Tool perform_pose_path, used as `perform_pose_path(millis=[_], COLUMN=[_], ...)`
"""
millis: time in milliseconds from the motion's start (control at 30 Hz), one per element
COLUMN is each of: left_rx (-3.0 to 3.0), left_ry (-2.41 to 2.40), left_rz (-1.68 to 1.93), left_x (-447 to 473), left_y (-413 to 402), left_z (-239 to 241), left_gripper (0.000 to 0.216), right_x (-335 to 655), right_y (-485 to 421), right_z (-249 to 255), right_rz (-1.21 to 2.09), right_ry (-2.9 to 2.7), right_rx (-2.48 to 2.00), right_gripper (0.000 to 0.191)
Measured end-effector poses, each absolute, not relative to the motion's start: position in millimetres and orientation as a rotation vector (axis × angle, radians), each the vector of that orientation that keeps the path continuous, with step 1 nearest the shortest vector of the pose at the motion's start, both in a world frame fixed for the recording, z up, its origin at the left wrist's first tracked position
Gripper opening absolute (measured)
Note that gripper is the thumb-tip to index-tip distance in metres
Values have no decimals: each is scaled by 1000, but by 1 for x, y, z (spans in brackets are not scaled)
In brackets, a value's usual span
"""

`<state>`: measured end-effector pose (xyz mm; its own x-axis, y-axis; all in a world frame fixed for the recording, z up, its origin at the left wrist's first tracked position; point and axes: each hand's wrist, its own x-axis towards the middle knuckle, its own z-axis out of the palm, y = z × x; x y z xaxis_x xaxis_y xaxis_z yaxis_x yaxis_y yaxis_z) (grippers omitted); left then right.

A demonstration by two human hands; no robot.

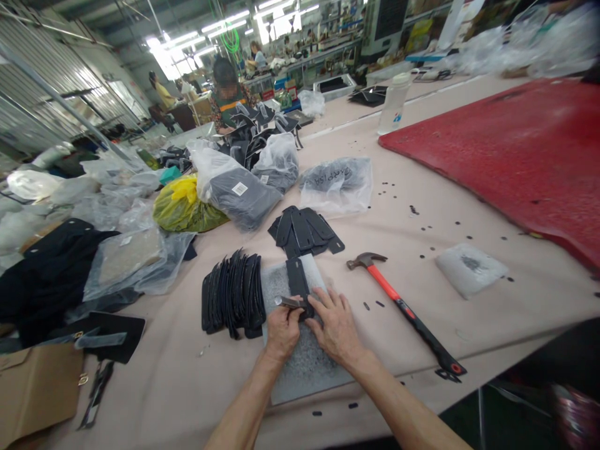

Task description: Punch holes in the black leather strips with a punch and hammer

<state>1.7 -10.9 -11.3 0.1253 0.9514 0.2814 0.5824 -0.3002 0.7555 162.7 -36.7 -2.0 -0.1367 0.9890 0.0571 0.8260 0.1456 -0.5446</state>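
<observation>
My left hand (283,328) is closed around a short metal punch (289,302), its shiny end pointing up and left. Beneath it a black strap-like piece (296,277) lies on a grey speckled board (307,369). The fingers of my right hand (335,325) are spread flat over the board, their tips at the edge of the black piece. A claw hammer (398,303) with a red and black handle rests to the right. Left of the board stands a row of similar black pieces (233,294), and beyond it lies a fanned pile of them (304,230).
Plastic bags (239,187) and a yellow bag (185,206) crowd the far left. A red sheet (510,150) covers the right, near a bottle (394,103) and a small clear packet (470,269). A cardboard box (40,387) sits front left. A person (229,94) works across the table.
</observation>
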Motion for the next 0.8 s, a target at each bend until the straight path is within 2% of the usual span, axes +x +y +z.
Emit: perform_pose_path(millis=[800], left_rx=[1890], left_ry=[1459], left_rz=[1000], left_x=[0], left_y=[-10], left_z=[-12], left_gripper=[22], right_x=[164], right_y=[-33], right_z=[-1], right_rz=[606], right_ry=[-2008], right_rx=[-1750], right_gripper=[50])
